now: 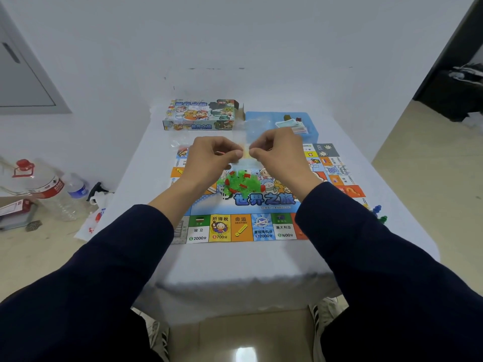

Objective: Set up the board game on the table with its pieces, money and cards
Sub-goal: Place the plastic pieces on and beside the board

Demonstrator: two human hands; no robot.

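Observation:
The colourful game board (243, 228) lies flat on the white table (230, 265). A clear plastic bag (245, 155) hangs above the board's middle, with green and red house pieces (241, 184) bunched at its bottom. My left hand (211, 158) pinches the bag's top edge on the left and my right hand (279, 152) pinches it on the right, thumbs almost touching. A blue tray (264, 121) behind the board holds paper money and cards (291, 125). Blue and green pawns (379, 212) stand off the board's right edge.
The game box (200, 116) lies at the table's far left, by the wall. An empty clear wrapper (180, 142) lies left of my left hand. Plastic bottles (52, 186), a white bag and clutter sit on the floor to the left.

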